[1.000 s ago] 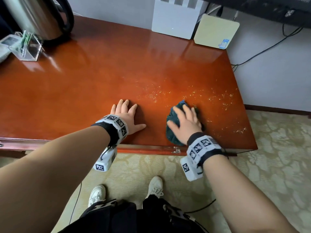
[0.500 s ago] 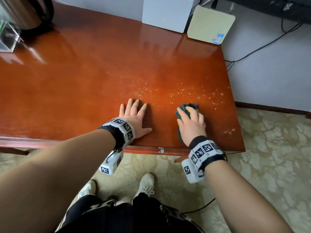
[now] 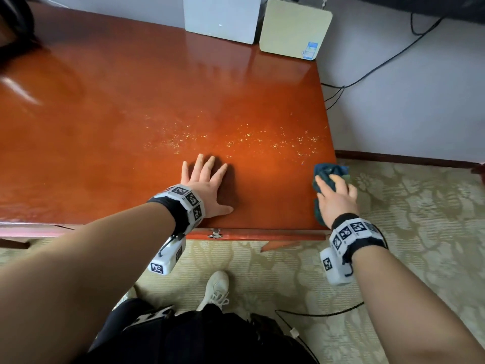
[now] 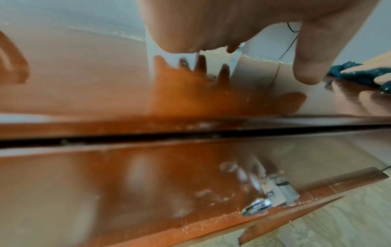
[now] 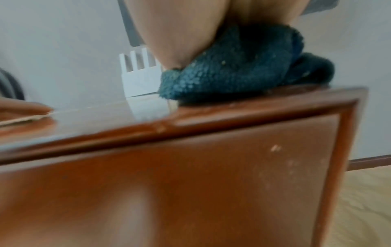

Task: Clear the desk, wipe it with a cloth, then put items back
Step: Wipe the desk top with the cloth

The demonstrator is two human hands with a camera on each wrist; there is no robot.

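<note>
Your teal cloth [image 3: 326, 177] sits bunched at the desk's [image 3: 131, 106] right edge near the front corner, part of it hanging past the rim. Your right hand [image 3: 337, 197] presses it, fingers curved over the top. Fine crumbs [image 3: 236, 141] lie scattered just beyond. Your left hand [image 3: 207, 185] lies flat on bare wood near the front edge, fingers spread, holding nothing.
</note>
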